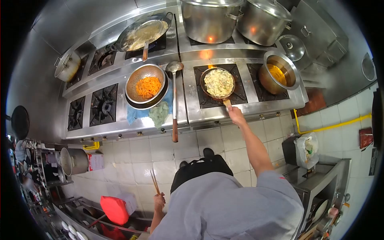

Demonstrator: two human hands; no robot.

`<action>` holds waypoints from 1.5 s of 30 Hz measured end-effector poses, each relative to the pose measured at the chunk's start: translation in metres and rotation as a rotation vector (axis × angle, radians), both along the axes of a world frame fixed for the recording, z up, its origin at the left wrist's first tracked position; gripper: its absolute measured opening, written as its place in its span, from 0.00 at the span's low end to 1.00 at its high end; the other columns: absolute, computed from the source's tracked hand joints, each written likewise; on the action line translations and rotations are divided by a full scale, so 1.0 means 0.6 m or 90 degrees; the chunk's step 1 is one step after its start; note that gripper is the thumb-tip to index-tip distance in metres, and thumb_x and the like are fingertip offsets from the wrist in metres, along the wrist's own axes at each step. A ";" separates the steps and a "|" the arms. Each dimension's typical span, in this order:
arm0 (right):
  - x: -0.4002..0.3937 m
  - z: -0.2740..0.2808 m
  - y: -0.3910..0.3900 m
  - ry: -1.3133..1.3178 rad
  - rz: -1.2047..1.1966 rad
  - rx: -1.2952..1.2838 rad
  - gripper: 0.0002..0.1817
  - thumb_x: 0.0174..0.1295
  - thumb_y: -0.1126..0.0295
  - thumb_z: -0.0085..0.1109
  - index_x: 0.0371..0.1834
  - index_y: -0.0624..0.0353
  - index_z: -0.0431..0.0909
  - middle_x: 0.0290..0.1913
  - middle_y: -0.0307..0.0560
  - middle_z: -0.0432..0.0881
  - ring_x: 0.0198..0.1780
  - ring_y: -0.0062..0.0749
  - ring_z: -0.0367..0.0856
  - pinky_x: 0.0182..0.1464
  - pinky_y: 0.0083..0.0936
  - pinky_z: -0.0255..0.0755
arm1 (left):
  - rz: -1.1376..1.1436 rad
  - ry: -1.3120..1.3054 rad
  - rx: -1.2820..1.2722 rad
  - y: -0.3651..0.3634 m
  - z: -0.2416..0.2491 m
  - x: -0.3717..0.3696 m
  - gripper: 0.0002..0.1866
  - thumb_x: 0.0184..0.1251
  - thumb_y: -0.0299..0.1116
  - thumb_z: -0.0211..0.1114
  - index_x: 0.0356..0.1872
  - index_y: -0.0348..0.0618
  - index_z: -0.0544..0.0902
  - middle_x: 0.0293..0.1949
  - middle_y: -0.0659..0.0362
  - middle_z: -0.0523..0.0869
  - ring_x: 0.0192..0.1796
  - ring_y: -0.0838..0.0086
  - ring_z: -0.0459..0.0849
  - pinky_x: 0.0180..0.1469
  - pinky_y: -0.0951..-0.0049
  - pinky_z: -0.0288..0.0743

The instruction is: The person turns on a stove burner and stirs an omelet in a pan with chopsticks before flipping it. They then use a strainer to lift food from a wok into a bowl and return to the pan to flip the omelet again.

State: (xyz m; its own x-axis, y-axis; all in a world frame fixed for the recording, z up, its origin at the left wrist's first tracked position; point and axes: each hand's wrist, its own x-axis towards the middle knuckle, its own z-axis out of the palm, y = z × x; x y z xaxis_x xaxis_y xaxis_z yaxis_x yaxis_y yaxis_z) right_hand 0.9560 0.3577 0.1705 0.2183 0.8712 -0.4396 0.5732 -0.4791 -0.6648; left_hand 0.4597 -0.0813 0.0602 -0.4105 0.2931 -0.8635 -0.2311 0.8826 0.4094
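My right hand is closed round the handle of a frying pan on a front burner, where a flame shows behind the pan. A pale yellow, egg-like mixture with darker bits fills the pan. Low at my side, my left hand grips a pair of long chopsticks, tips pointing towards the stove and away from the pan. Left of the pan, a long-handled ladle lies across the stove front. Beside it, a bowl holds shredded orange food.
A metal pot of amber liquid stands right of the pan. Two large lidded stockpots stand behind. At the back left sits a wok with a strainer over it. A bagged bin and a red stool flank me.
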 end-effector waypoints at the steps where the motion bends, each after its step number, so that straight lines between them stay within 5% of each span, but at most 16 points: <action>1: 0.005 0.005 -0.002 -0.004 0.003 0.001 0.31 0.70 0.46 0.38 0.38 0.69 0.76 0.21 0.46 0.76 0.17 0.32 0.74 0.19 0.32 0.68 | -0.012 0.000 -0.002 0.003 -0.001 -0.001 0.07 0.61 0.32 0.58 0.29 0.43 0.73 0.10 0.67 0.62 0.09 0.79 0.61 0.09 0.76 0.54; 6: 0.007 -0.004 0.008 0.056 -0.046 -0.049 0.28 0.70 0.49 0.42 0.34 0.68 0.76 0.20 0.44 0.75 0.18 0.29 0.74 0.19 0.28 0.70 | 0.058 -0.026 0.060 0.014 -0.014 -0.014 0.05 0.60 0.30 0.56 0.34 0.42 0.72 0.11 0.66 0.64 0.09 0.79 0.60 0.09 0.75 0.56; 10: 0.007 -0.025 0.005 0.253 -0.107 -0.014 0.30 0.68 0.41 0.44 0.38 0.62 0.77 0.26 0.40 0.76 0.21 0.26 0.75 0.19 0.26 0.70 | 0.016 -0.002 0.087 0.040 -0.002 -0.021 0.07 0.64 0.34 0.56 0.31 0.43 0.71 0.11 0.66 0.64 0.09 0.80 0.60 0.09 0.76 0.54; 17: 0.054 -0.126 -0.170 0.500 -0.213 0.004 0.42 0.61 0.28 0.35 0.48 0.59 0.76 0.31 0.38 0.78 0.33 0.27 0.78 0.37 0.32 0.74 | 0.106 -0.032 0.149 0.053 0.007 -0.016 0.12 0.69 0.39 0.55 0.26 0.48 0.68 0.10 0.69 0.61 0.08 0.82 0.58 0.08 0.78 0.51; 22: 0.058 -0.151 -0.231 0.499 -0.213 -0.124 0.42 0.62 0.29 0.39 0.52 0.62 0.73 0.33 0.41 0.78 0.33 0.30 0.77 0.40 0.36 0.75 | 0.098 -0.019 0.116 0.029 0.000 -0.019 0.10 0.70 0.40 0.52 0.32 0.47 0.69 0.11 0.68 0.60 0.09 0.81 0.57 0.08 0.77 0.51; 25: 0.059 -0.110 -0.165 0.473 -0.281 0.028 0.39 0.63 0.32 0.42 0.51 0.64 0.73 0.34 0.43 0.78 0.34 0.30 0.78 0.36 0.32 0.77 | 0.060 -0.006 0.093 0.010 -0.001 -0.037 0.10 0.70 0.41 0.50 0.35 0.46 0.70 0.11 0.68 0.60 0.10 0.81 0.59 0.09 0.77 0.52; 29: 0.014 -0.051 -0.049 0.428 -0.208 0.139 0.27 0.69 0.45 0.45 0.47 0.63 0.73 0.35 0.45 0.79 0.30 0.24 0.78 0.24 0.20 0.74 | 0.001 0.032 0.084 0.009 0.000 -0.063 0.12 0.71 0.42 0.50 0.35 0.44 0.71 0.12 0.67 0.62 0.11 0.81 0.61 0.10 0.76 0.55; 33: -0.052 -0.038 -0.029 0.345 -0.163 0.047 0.17 0.70 0.57 0.46 0.42 0.60 0.77 0.26 0.41 0.78 0.22 0.22 0.74 0.18 0.21 0.65 | -0.019 0.043 0.139 0.018 0.006 -0.079 0.14 0.71 0.42 0.51 0.32 0.42 0.72 0.13 0.66 0.65 0.11 0.81 0.63 0.11 0.76 0.57; 36: 0.021 -0.081 -0.022 -0.049 -0.028 0.167 0.19 0.69 0.57 0.48 0.45 0.63 0.79 0.30 0.51 0.83 0.23 0.32 0.78 0.28 0.33 0.72 | -0.047 0.076 0.156 0.026 0.015 -0.075 0.15 0.70 0.43 0.54 0.30 0.42 0.72 0.13 0.67 0.65 0.12 0.81 0.64 0.11 0.76 0.59; 38: 0.048 -0.061 -0.018 -0.024 -0.053 0.130 0.20 0.67 0.57 0.51 0.47 0.66 0.78 0.32 0.56 0.84 0.26 0.36 0.80 0.34 0.36 0.72 | -0.039 0.073 0.134 0.020 0.015 -0.060 0.15 0.70 0.42 0.55 0.28 0.42 0.72 0.14 0.67 0.66 0.12 0.81 0.64 0.11 0.76 0.59; 39: 0.048 -0.070 -0.011 0.002 -0.075 0.142 0.19 0.67 0.55 0.50 0.39 0.61 0.80 0.21 0.41 0.75 0.17 0.24 0.71 0.16 0.27 0.63 | -0.047 0.080 0.120 0.010 0.014 -0.047 0.15 0.69 0.42 0.56 0.28 0.42 0.72 0.13 0.67 0.66 0.12 0.81 0.65 0.12 0.76 0.59; 45: -0.034 -0.024 -0.014 0.264 -0.156 0.037 0.17 0.67 0.57 0.48 0.40 0.60 0.77 0.20 0.39 0.71 0.16 0.21 0.68 0.13 0.23 0.64 | -0.165 0.089 0.045 -0.087 -0.063 -0.015 0.16 0.66 0.41 0.59 0.24 0.38 0.77 0.14 0.61 0.73 0.14 0.75 0.71 0.14 0.71 0.65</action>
State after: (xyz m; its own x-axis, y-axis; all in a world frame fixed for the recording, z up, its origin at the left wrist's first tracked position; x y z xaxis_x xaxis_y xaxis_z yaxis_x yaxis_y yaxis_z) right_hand 0.9358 0.3492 0.1560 0.2369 0.8415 -0.4855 0.1290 -0.5226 -0.8428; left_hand 0.4506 -0.1338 0.0222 -0.4277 0.4617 -0.7772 0.0618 0.8727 0.4844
